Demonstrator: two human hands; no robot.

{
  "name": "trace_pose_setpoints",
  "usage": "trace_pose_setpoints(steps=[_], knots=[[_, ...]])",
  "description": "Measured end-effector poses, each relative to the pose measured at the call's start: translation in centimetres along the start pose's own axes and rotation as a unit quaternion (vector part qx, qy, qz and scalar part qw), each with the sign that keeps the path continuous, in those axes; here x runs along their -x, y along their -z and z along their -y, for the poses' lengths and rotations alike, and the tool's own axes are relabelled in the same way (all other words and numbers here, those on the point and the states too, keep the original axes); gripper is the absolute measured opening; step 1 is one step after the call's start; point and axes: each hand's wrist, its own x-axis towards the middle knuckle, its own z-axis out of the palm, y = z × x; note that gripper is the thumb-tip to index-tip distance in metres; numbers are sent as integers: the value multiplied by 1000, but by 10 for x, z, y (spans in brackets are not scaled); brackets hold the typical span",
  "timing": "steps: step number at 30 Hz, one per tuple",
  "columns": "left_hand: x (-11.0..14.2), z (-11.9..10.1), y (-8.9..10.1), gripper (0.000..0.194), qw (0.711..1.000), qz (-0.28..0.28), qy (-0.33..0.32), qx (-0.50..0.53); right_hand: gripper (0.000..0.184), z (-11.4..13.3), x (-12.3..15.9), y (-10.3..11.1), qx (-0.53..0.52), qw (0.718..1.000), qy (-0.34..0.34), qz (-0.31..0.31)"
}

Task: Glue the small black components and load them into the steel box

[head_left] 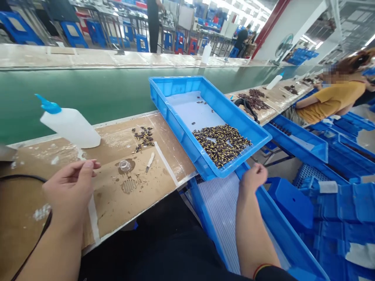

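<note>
My left hand point(74, 179) is over the cardboard-topped bench, thumb and fingers pressed together; whatever may be between the tips is too small to make out. Nearby lie a small clear cup point(125, 166) in a wet patch, a white-handled blade-like tool point(150, 161) and a pile of small dark parts point(143, 138). My right hand point(254, 176) is closed beside the near corner of a blue tray point(180, 134), above a lower blue tray point(216, 207) lined with ribbed white sheet. Its contents are hidden. Many small black-and-yellow parts point(221, 144) lie in the upper tray.
A white squeeze bottle point(72, 127) with a blue nozzle stands tilted in view behind my left hand. A green belt point(117, 88) runs beyond the bench. On the right are stacked blue bins point(336, 218) and a seated person in a yellow top point(331, 101).
</note>
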Motion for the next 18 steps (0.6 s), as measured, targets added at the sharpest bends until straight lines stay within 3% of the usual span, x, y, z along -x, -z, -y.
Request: trace_pose_setpoints(steps=[3, 4, 6, 7, 8, 10, 12, 15, 18], knots=[[2, 4, 2, 19, 999, 34, -30, -17, 30, 67, 3, 31, -167, 977, 61, -120], [4, 2, 4, 19, 997, 44, -58, -28, 19, 94, 15, 41, -311, 929, 128, -156], [11, -7, 10, 15, 987, 59, -143, -50, 10, 146, 51, 53, -477, 825, 275, -126], [18, -15, 14, 12, 978, 64, -191, -59, 9, 169, 72, 54, -500, 788, 352, -72], [26, -26, 20, 9, 967, 70, -236, -64, 6, 189, 92, 50, -487, 766, 418, 24], [50, -47, 37, 13, 949, 80, -300, -56, 10, 222, 126, 26, -400, 742, 480, 241], [79, -64, 61, 25, 938, 102, -330, -40, 16, 247, 147, -17, -285, 736, 480, 382], [124, -65, 112, 33, 931, 115, -337, -85, 27, 277, 162, -86, -183, 700, 517, 457], [167, -46, 173, 32, 942, 52, -283, -173, 30, 298, 170, -127, -165, 648, 562, 487]])
